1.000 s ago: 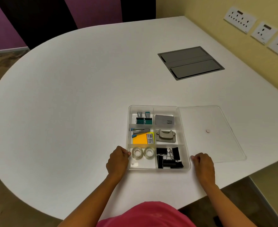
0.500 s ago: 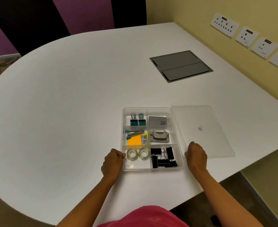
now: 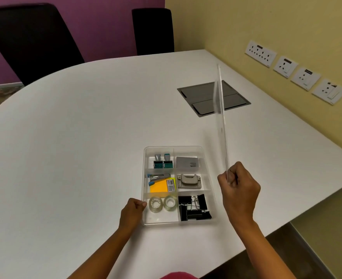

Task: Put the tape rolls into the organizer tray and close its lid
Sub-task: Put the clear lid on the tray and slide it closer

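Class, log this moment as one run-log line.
stage: closing lid | right hand: grip on clear lid, raised on edge | left hand: steadying tray | tape rolls: in tray

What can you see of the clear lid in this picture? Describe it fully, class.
The lid is a thin, flat sheet of clear plastic, seen almost edge-on. It stands nearly upright in the air, lifted off the table, just right of the organizer tray. The right hand pinches its near lower edge; nothing else touches it. The tray is not yet covered.
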Available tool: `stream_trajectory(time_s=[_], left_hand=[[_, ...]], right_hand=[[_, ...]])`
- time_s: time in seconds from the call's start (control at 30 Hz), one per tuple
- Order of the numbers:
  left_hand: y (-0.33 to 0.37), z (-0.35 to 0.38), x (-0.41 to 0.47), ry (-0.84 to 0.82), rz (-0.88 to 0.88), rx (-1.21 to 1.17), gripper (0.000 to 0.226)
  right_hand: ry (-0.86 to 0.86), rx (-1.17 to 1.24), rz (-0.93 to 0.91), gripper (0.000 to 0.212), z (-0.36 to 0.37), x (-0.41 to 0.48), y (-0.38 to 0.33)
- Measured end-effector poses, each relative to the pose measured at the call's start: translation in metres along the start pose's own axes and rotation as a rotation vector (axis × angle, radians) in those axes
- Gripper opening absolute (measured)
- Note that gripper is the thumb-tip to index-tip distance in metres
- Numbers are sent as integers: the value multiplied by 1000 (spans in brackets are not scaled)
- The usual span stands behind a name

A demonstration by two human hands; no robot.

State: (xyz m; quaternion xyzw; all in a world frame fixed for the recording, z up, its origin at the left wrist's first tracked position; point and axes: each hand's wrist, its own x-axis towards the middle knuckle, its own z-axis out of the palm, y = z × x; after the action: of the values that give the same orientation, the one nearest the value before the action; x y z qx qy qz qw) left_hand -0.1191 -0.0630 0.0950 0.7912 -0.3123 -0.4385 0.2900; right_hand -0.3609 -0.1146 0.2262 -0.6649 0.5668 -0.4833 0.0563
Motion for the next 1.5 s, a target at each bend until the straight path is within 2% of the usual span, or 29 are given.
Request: stream_trajectory(time_s=[0.1, 0.2, 0.33, 0.43, 0.53, 0.63, 0.73, 0.83, 0.87, 0.97, 1.1, 1.27, 1.4, 1.5], left_hand=[[1, -1, -1, 103, 21, -31, 26], [4, 0, -4, 193, -15, -70, 32], [4, 0, -5, 103, -105, -213, 40], [4, 2, -10, 55, -127, -255, 36], [-1, 3, -18, 88, -140, -271, 31], [-6, 4, -24, 89, -151, -294, 28], [-10, 5, -28, 73, -162, -352, 19], [-11, 4, -30, 68, -165, -380, 18], [-11, 4, -31, 68, -163, -385, 19], [-11, 4, -33, 71, -145, -368, 16], [-14, 3, -37, 65, -137, -331, 12], [-20, 6, -40, 83, -148, -350, 13], [-22, 7, -41, 124, -140, -363, 9], [-23, 7, -38, 127, -134, -352, 7]], right_hand=[[-21, 203, 82, 54, -8, 5, -15], [-67, 504, 282, 52, -13, 8, -19], [-170, 933, 644, 46, -7, 3, -2], [-244, 1031, 806, 44, 5, -11, 23], [-289, 1085, 967, 43, 13, -33, 44], [-315, 979, 1059, 45, 17, -51, 63], [-403, 686, 1053, 41, 20, -64, 75], [-488, 383, 1005, 28, 21, -75, 80], [-490, 299, 1002, 22, 22, -78, 81], [-473, 145, 1012, 29, 25, -83, 82], [-467, -28, 994, 22, 27, -84, 82], [-487, -45, 1019, 23, 23, -83, 86], [-455, 65, 1161, 18, 24, -79, 87], [-465, 174, 1329, 25, 27, -74, 91]])
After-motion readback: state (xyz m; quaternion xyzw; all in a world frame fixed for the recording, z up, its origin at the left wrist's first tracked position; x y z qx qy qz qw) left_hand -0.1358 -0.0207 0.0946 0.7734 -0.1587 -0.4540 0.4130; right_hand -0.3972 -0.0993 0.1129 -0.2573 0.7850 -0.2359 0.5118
